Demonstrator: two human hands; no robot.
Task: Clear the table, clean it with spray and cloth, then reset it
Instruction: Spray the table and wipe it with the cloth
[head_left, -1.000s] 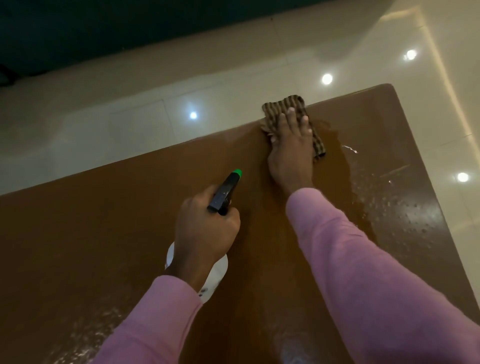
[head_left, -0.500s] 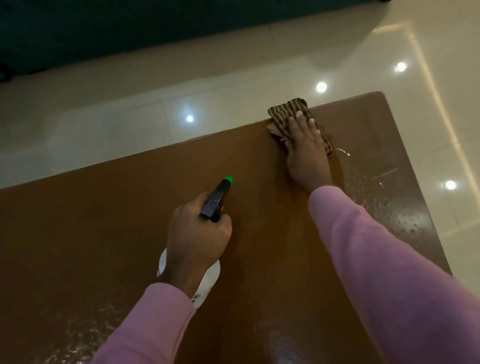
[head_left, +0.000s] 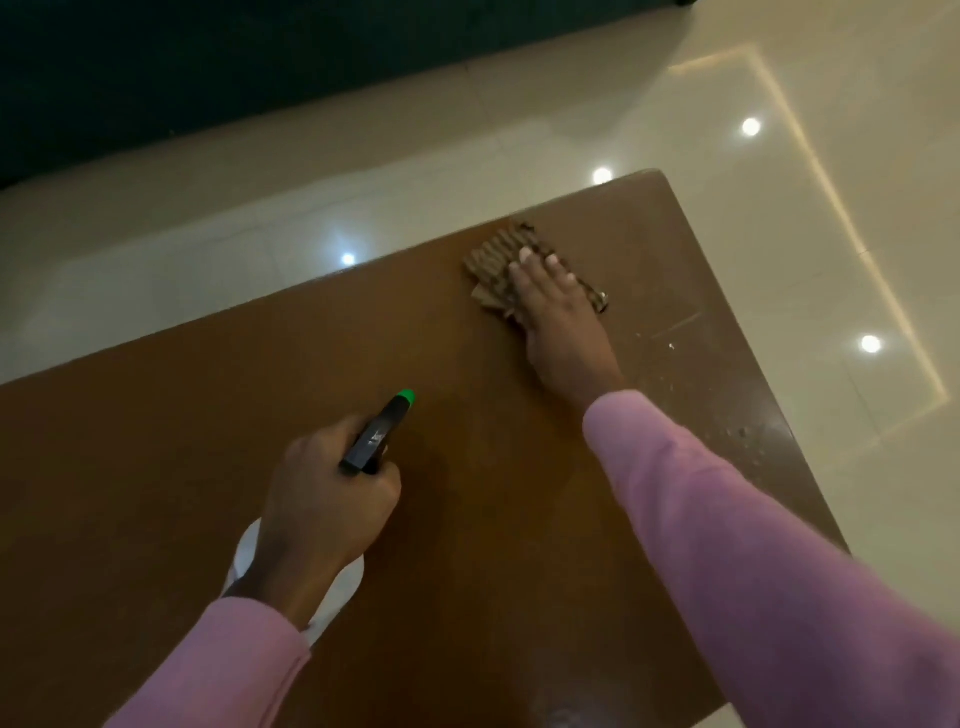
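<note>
A brown wooden table (head_left: 156, 467) fills the lower view. My left hand (head_left: 327, 499) grips a spray bottle (head_left: 376, 434) with a black head and green nozzle tip; its white body shows below my wrist. My right hand (head_left: 556, 312) lies flat with straight fingers on a striped brown cloth (head_left: 491, 262), pressing it onto the table near the far edge. Spray droplets and streaks (head_left: 727, 415) glisten on the table's right side.
Glossy cream floor tiles (head_left: 831, 182) with ceiling-light reflections surround the table at the back and right. A dark piece of furniture (head_left: 208, 78) runs along the top left. The table's far right corner (head_left: 654, 176) is close to the cloth.
My right hand has slid the cloth along the far edge, a little back from it. My left hand keeps its grip on the spray bottle. The view has shifted slightly.
</note>
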